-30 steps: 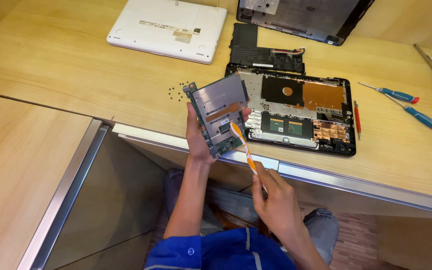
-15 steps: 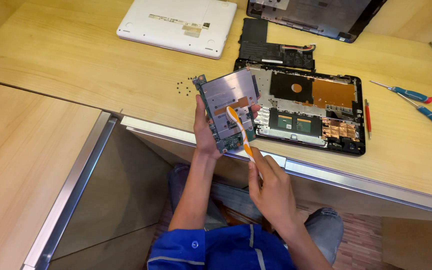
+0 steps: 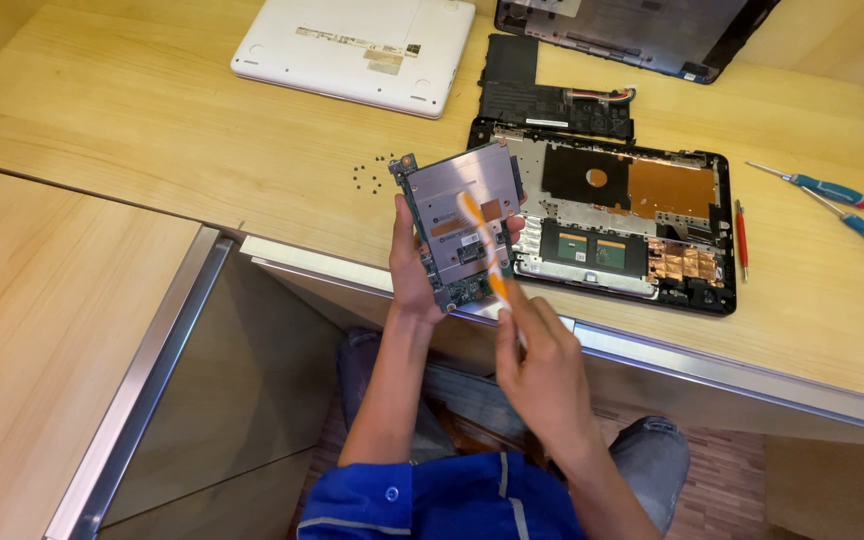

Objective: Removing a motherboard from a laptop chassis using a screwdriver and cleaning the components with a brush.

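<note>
My left hand (image 3: 414, 268) holds a green circuit board (image 3: 460, 220) with a grey metal shield upright in front of me, gripping its left edge. My right hand (image 3: 542, 360) holds an orange-handled brush (image 3: 484, 250), its tip resting on the face of the board. Behind the board, an opened black laptop base (image 3: 617, 225) lies on the wooden desk (image 3: 202, 120), its copper and black inner parts showing.
Several small screws (image 3: 370, 172) lie on the desk left of the board. A white closed laptop (image 3: 357, 50) and a black cover (image 3: 642, 30) lie at the back. Two blue-handled screwdrivers (image 3: 837, 205) and a red one (image 3: 741, 240) lie to the right.
The brush has moved upward across the face of the board. The left hand and board stay roughly where they were; the view has shifted slightly.
</note>
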